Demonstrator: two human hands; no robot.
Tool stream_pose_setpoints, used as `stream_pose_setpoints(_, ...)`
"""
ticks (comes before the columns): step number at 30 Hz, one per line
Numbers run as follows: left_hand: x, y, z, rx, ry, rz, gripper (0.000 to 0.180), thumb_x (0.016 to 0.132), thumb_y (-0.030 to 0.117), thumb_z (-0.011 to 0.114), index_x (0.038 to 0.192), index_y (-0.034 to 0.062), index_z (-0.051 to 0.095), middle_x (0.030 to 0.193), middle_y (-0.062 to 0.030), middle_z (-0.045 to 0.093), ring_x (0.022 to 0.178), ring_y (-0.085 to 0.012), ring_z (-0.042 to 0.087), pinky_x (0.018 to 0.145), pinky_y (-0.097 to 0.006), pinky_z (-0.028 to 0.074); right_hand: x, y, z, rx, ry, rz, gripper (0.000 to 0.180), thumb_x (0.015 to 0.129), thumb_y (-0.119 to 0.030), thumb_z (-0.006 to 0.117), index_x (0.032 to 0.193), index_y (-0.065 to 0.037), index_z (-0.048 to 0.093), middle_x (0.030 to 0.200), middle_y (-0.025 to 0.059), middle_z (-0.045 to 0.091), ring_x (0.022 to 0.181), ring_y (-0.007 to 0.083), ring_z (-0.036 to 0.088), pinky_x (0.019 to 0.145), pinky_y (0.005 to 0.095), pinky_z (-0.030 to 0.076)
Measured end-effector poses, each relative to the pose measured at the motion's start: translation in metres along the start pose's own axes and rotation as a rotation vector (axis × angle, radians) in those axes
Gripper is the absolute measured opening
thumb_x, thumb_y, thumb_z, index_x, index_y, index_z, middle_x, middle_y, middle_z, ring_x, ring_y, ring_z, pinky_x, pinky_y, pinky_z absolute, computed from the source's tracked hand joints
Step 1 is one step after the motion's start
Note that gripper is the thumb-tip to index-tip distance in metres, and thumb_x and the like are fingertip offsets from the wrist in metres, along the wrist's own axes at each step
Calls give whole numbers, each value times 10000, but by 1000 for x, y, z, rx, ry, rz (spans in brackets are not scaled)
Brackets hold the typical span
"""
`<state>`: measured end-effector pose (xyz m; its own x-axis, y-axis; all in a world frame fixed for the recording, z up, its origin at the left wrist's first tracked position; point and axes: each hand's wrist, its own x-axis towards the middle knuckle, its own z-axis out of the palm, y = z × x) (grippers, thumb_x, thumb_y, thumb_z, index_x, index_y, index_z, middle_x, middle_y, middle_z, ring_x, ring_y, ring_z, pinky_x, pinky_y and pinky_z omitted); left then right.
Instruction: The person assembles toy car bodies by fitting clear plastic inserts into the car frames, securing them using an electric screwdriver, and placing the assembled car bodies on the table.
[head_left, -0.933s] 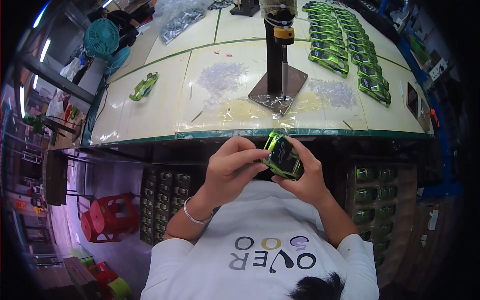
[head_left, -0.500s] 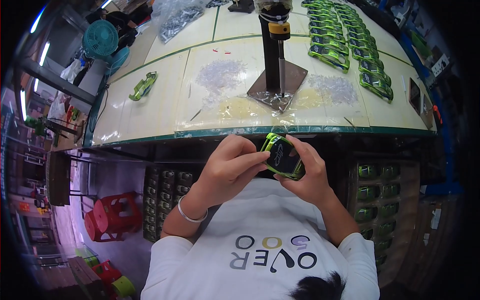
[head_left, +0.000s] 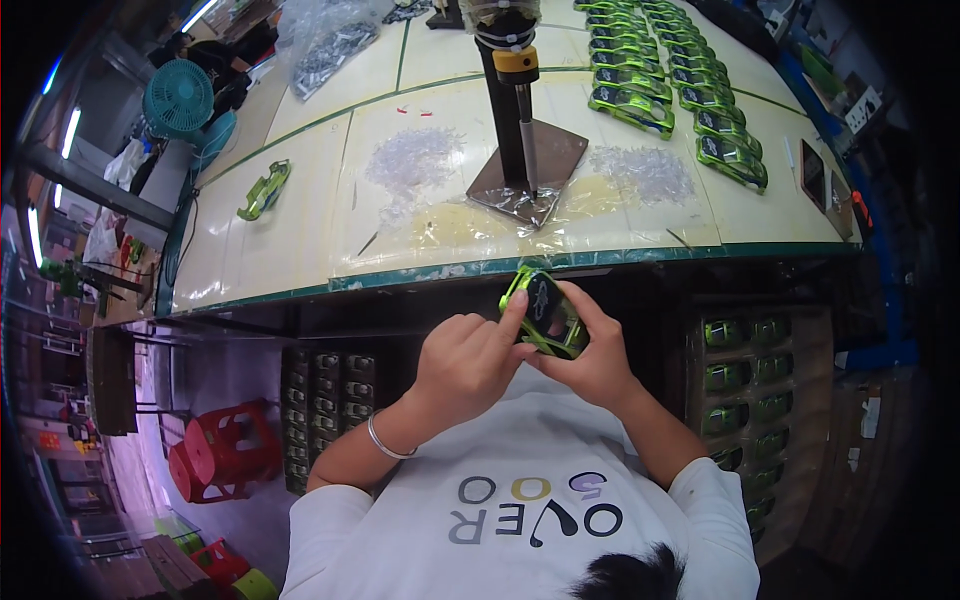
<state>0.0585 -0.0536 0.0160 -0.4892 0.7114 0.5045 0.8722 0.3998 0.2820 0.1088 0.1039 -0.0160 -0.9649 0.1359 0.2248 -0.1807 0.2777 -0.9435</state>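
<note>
A bright green toy car body [head_left: 541, 304] with a dark top is held between my hands, just below the table's front edge. My right hand [head_left: 600, 352] grips it from the right, fingers over the far side and thumb at the near end. My left hand [head_left: 463, 358] is closed at its left side, the index finger stretched along the green edge and the thumb near its lower end. The other left fingers are curled in. What lies under the car body is hidden.
Beyond the hands stands a press-like tool [head_left: 528, 130] on a brown base plate [head_left: 560, 150], between heaps of small clear parts [head_left: 415, 165]. Rows of green car bodies [head_left: 630, 108] fill the table's right side; one lone green body [head_left: 265, 190] lies left. Trays [head_left: 745, 400] hang low at both sides.
My left index finger has straightened along the car body's edge. The car body is turned slightly, and the whole view has shifted a little.
</note>
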Motion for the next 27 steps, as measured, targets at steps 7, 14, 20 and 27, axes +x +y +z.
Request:
stream_pose_setpoints(7,-10,-7,32,-1158,331,-680,253,872,118,413,1080,-25,414,902,-124,577,716,-156,583,643,-250,475,2,4,8,-368,81,-238,656,539,-127,695,1133,-47,428,910,120,544,799,271,544,666,343,454)
stream_pose_setpoints(14,-24,-14,41,-1618,222,-921,330,885,244,341,982,-46,468,851,-146,577,692,-181,595,614,-287,508,24,26,-38,-458,105,-283,322,692,-234,629,933,-28,571,892,141,570,830,303,525,750,369,394)
stream_pose_setpoints(20,-29,-16,39,-1580,192,-926,317,884,242,349,962,-37,477,818,-136,584,684,-179,595,608,-282,506,71,73,-100,-773,387,68,160,700,-193,600,772,-52,575,727,77,552,725,255,512,680,359,408)
stream_pose_setpoints(27,-28,-12,42,-1595,142,-922,310,888,253,350,937,-21,487,789,-130,593,678,-170,592,625,-278,495,90,72,-94,-862,389,180,161,729,-220,563,711,-60,558,705,78,564,747,258,541,644,375,427)
